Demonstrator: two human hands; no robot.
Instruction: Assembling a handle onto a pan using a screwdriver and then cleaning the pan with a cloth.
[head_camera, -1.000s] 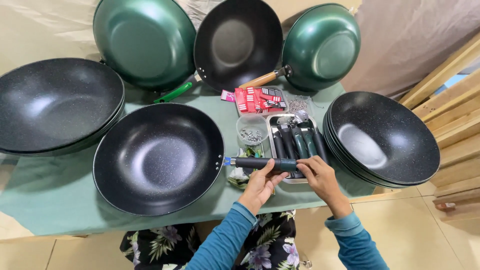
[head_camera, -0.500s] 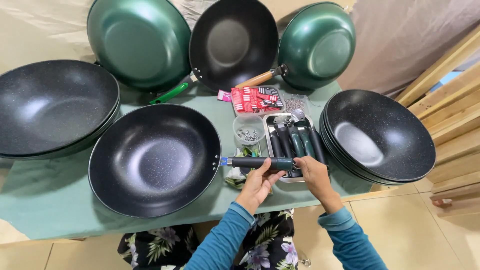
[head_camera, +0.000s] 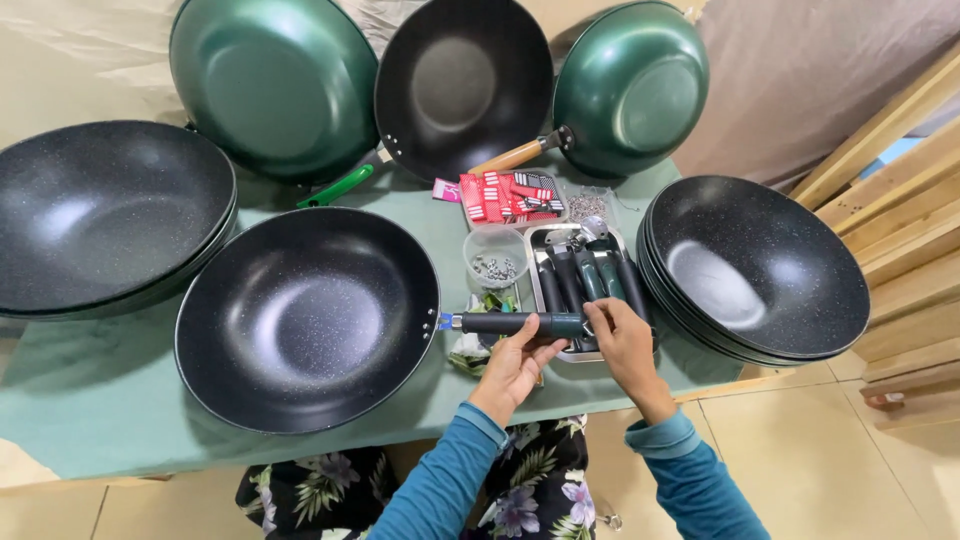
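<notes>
Both hands hold a dark pan handle (head_camera: 520, 323) against a black wok (head_camera: 308, 318) on the bench (head_camera: 90, 420). The left hand (head_camera: 515, 365) has its grip closed underneath; the right hand (head_camera: 622, 340) pinches the end, hiding the tip. The tray (head_camera: 540, 290) behind is partly covered.

Black speckled wok (head_camera: 305, 320), dark green handle (head_camera: 520, 323), green tablecloth (head_camera: 90, 410), teal sleeves (head_camera: 450, 490).

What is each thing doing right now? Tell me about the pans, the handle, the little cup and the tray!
Front black wok: flat on the green table, empty.
Dark handle: held level by both hands, tip at the wok's rim.
Left hand: gripping the handle from below.
Right hand: at the handle's far end.
Metal tray: holds more handles.
Clear cup: open, small metal bits inside.
Right wok stack: nested, tilted.
Back woks: propped up.
</notes>
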